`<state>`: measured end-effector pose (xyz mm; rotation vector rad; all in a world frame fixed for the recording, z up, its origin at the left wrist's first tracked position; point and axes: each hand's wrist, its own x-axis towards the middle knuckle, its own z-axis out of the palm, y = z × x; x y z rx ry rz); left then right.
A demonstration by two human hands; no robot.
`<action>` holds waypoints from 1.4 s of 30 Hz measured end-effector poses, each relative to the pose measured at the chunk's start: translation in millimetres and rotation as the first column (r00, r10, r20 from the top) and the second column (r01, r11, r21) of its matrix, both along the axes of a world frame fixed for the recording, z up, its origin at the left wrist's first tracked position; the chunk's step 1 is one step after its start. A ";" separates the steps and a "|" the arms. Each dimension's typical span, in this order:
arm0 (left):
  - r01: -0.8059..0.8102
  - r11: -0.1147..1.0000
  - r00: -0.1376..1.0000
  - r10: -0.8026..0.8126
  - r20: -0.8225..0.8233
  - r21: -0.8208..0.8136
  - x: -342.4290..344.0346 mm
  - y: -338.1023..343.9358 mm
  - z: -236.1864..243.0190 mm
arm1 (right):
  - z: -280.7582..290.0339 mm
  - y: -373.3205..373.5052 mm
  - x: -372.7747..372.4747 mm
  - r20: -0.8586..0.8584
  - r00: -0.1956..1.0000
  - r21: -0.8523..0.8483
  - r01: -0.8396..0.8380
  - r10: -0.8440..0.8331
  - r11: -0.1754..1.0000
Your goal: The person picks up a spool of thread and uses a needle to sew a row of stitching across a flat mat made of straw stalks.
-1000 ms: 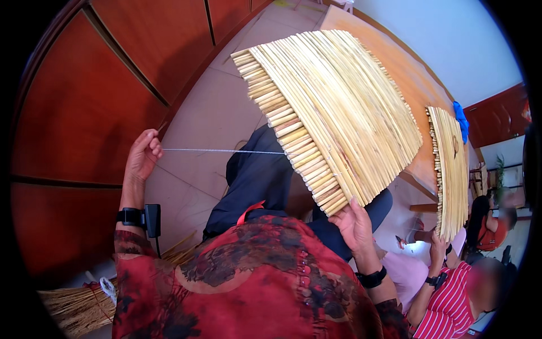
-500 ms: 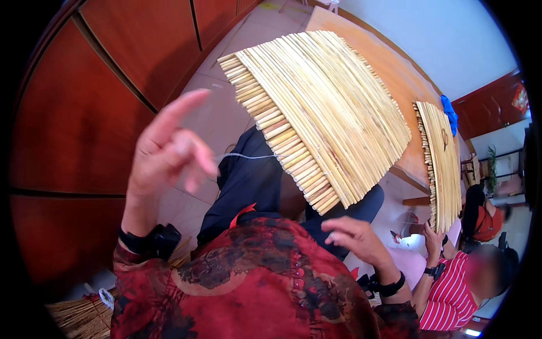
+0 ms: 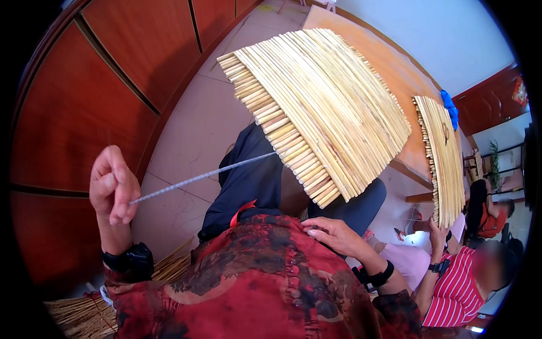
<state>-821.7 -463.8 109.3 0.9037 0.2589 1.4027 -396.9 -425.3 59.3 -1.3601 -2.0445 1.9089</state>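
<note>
My left hand (image 3: 116, 186) is closed on a grey cord (image 3: 197, 179), out to the left over the floor. The cord runs taut from my fingers to the near edge of a mat of pale reed stalks (image 3: 322, 107). That mat lies partly on a table and juts over my knees, its stalk ends showing along the near side in a layer beneath the top stalks. My right hand (image 3: 336, 234) rests near my waist against the red patterned shirt (image 3: 248, 282), fingers fairly straight and loosely spread, with nothing seen in it.
An orange-brown table (image 3: 409, 152) bears a second reed mat (image 3: 443, 158) at the right, held by a person in a striped shirt (image 3: 457, 288). Red-brown cabinets (image 3: 79, 113) line the left. Thin stalks (image 3: 84, 313) lie bundled at lower left. Another person sits farther right.
My left hand has moved left and down, drawing the formerly slack cord into a straight line. My right hand has come slightly left, towards my waist. The mat has hardly shifted.
</note>
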 end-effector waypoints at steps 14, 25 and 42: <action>-0.003 0.603 0.902 -0.343 -0.262 -0.797 -12.5 -56.2 -123.1 | -18.6 11.1 -8.8 0.120 0.978 0.089 -0.181 0.170 0.979; -0.553 0.532 0.764 0.019 -0.645 -0.641 -6.5 -4.4 -224.0 | -38.3 10.2 -3.8 0.095 0.994 -0.074 0.062 -0.055 0.995; 0.120 0.889 0.507 0.328 -0.797 0.442 152.2 51.9 -99.7 | -0.2 2.3 -46.1 -0.329 0.917 -0.062 0.218 -0.226 0.974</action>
